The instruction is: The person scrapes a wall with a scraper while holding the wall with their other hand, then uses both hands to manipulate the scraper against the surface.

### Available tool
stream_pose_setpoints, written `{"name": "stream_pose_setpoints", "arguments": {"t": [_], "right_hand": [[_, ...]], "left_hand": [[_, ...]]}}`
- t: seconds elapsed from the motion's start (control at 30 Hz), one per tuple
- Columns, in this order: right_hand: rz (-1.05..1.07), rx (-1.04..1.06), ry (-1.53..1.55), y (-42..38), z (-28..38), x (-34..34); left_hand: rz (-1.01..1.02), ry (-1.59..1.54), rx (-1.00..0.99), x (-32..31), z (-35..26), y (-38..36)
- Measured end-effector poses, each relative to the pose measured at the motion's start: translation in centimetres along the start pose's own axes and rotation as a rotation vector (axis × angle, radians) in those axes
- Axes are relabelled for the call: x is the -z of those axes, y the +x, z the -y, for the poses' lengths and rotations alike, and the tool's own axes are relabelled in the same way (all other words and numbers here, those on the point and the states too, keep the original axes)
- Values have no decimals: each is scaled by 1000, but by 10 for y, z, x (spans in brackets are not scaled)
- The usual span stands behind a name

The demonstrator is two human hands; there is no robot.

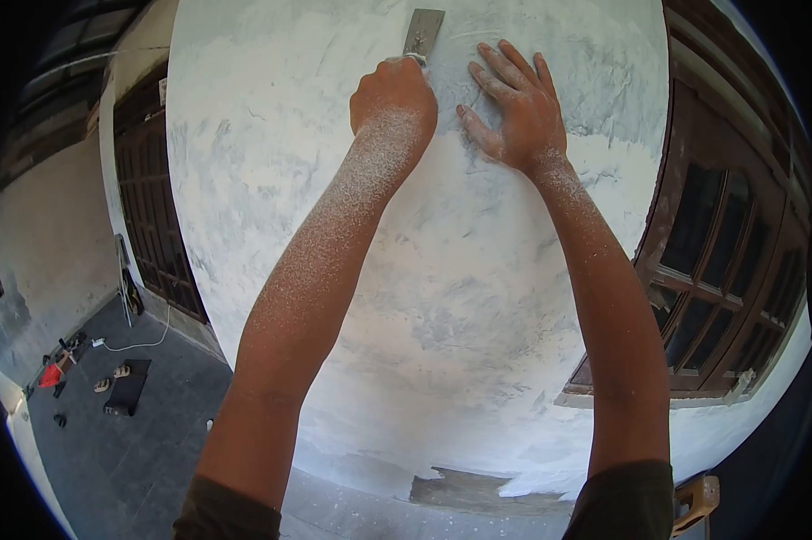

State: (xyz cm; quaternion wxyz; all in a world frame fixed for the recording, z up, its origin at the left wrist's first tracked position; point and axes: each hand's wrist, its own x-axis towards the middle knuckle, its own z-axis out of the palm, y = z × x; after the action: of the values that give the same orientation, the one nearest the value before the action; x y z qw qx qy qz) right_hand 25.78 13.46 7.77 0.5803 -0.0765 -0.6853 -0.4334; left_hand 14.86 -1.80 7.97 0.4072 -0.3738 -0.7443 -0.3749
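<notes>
Left hand (394,101) clenched round putty knife (424,32); right hand (524,112) spread open against wall (460,270). Uneven blade pressure might gouge wall.

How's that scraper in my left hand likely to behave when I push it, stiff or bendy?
Probably fairly stiff with slight spring: the scraper has a flat, thin-looking blade. It's likely light, since your left hand holds it alone. It may get slippery, with white dust on that wrist.
</notes>
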Motion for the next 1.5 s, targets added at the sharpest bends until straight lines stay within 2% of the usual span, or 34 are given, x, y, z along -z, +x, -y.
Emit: {"name": "stream_pose_setpoints", "arguments": {"t": [0.13,0.23,0.3,0.37,0.43,0.5,0.57,0.73,0.97,1.03,1.1,1.13,1.23,1.3,1.37,1.43,1.5], "right_hand": [[-10,4,33,-1,0,-1],[-6,13,15,-2,0,-1],[1,1,23,-1,2,4],[1,-17,23,-1,2,3],[-27,6,46,-1,-1,-1],[-35,15,51,-1,-1,-3],[-38,19,55,-3,-3,-2],[-44,34,29,-2,-2,0],[-60,39,43,-1,-5,-2],[-42,22,51,-2,-4,-3],[-42,26,43,-2,-3,-2],[-44,25,26,-2,-3,-2],[-57,29,41,-1,-5,-5],[-63,31,36,-1,-3,-7],[-61,31,26,-3,-4,-5],[-39,20,25,-1,-4,-5],[-39,23,22,-3,-2,-4]], "left_hand": [[-89,-78,-45,12,-2,36],[-86,-68,-31,-13,10,-2],[20,-67,45,-24,15,-40],[10,-101,30,-31,23,-42],[-95,-68,-33,-21,18,-14],[-94,-72,-63,0,14,22],[-102,-30,-87,2,12,27],[-2,-53,39,-35,27,-53],[-47,-85,-15,-5,12,-16],[-11,-72,-11,-16,16,-43],[131,-52,111,-28,22,-71],[130,-47,106,-30,22,-68],[-43,-112,4,-28,22,-40],[-70,-118,-80,-16,20,-16],[-91,-112,-73,-17,19,-22],[-3,-130,32,-28,18,-54],[38,-113,49,-35,20,-69]]}}
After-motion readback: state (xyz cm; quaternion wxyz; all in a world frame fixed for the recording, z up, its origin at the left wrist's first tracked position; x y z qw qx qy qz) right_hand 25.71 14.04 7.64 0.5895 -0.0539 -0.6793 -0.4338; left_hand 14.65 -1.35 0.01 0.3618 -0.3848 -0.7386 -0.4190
